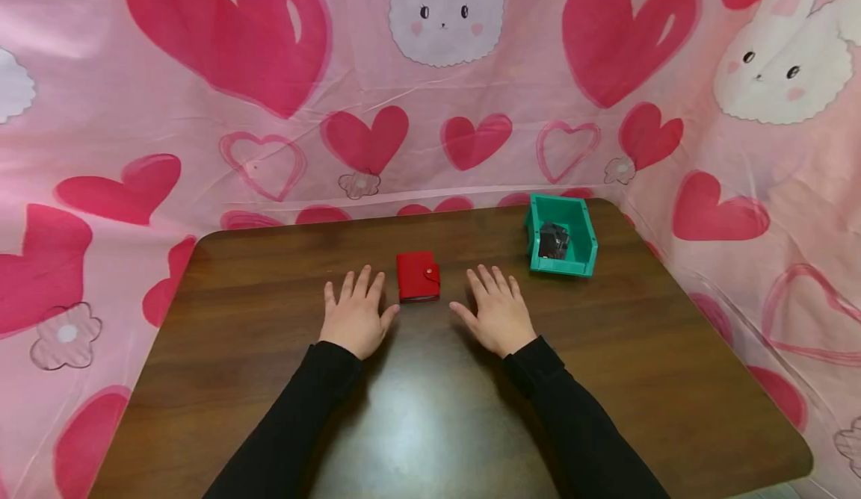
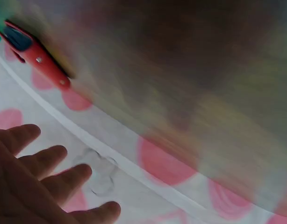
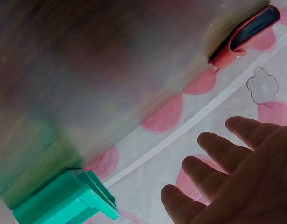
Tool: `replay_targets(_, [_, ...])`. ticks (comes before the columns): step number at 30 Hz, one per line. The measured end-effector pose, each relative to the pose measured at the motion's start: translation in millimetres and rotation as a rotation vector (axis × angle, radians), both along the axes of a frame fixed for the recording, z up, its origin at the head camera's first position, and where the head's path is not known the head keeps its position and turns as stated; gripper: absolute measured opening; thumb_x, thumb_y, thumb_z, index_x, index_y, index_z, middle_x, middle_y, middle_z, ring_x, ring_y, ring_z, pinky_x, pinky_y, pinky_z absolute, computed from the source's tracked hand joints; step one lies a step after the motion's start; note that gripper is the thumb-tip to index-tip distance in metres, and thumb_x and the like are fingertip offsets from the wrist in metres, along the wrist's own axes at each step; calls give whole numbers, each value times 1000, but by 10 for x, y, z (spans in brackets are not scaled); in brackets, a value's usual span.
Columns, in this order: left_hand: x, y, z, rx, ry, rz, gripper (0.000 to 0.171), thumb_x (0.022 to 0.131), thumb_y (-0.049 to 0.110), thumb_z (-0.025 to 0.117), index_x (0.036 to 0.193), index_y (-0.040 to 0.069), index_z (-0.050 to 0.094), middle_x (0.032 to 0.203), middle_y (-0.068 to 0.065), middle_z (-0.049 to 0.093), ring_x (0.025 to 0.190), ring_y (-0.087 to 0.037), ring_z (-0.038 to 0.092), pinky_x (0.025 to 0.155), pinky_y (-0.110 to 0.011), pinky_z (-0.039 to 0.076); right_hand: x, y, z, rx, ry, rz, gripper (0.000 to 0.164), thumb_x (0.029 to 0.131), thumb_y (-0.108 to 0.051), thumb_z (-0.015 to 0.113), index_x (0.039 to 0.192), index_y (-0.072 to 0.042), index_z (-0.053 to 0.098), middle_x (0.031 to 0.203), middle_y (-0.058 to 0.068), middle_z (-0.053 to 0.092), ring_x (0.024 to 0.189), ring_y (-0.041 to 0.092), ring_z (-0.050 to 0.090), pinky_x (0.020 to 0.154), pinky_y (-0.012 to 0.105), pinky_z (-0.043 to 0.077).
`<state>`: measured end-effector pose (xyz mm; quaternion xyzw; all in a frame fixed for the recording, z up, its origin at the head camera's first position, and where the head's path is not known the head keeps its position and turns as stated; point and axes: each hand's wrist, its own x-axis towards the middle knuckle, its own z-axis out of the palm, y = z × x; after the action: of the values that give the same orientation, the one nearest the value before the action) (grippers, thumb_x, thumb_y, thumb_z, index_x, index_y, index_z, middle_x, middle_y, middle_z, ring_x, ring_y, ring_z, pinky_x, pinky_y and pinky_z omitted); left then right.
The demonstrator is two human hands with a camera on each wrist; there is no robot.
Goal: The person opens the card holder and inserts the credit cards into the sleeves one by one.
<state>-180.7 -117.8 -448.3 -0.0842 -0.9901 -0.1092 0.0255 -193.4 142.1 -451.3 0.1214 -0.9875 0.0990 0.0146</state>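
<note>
A small red card holder with a snap strap lies closed on the table, between the two hands. To its left, the left hand is held palm down with fingers spread, its thumb near the holder's lower corner. The right hand mirrors it on the other side, fingers straight, holding nothing. In the left wrist view the red holder shows edge-on beyond the spread fingers. The right wrist view shows the holder's dark inner edge at the top, with the right fingers apart from it.
A green open-front bin stands at the back right of the brown wooden table, with dark, shiny flat items inside. A pink cloth with hearts and rabbits hangs behind the table and along its sides.
</note>
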Motion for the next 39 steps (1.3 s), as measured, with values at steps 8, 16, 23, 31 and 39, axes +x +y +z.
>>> replay_targets(8, [-187,219,-55,-101,-84,-120,60,90,33,62,144,16,43,153,-10,31,133,-35,37,108,-58,24,122,-125,25,9,10,40,76,89,-67,38,148,-18,36,153,8,32,143,29,21,114,53,14])
replay_targets(16, [-284,265,-85,-158,-14,-156,32,93,14,57,124,14,65,132,-9,57,110,-31,61,96,-47,45,202,-206,44,-24,15,71,72,89,-61,49,146,-18,40,151,9,35,142,30,24,113,54,17])
replay_targets(23, [-226,278,-70,-150,-18,-213,26,90,12,62,115,10,70,123,-11,63,101,-30,64,92,-43,49,248,-237,60,-14,20,107,68,90,-59,50,142,-16,45,148,8,40,140,29,29,113,51,19])
replay_targets(31, [122,319,-14,-187,9,-273,31,85,17,70,115,11,70,120,-12,65,100,-29,65,92,-42,49,309,-295,111,-28,37,203,57,88,-45,62,136,-15,54,138,6,52,129,25,45,109,44,32])
replay_targets(39, [543,370,41,-224,70,-356,36,79,20,77,114,14,71,117,-10,67,98,-26,66,89,-40,51,389,-345,179,-40,-10,279,46,86,-32,70,128,-15,61,107,2,65,88,15,60,85,33,52])
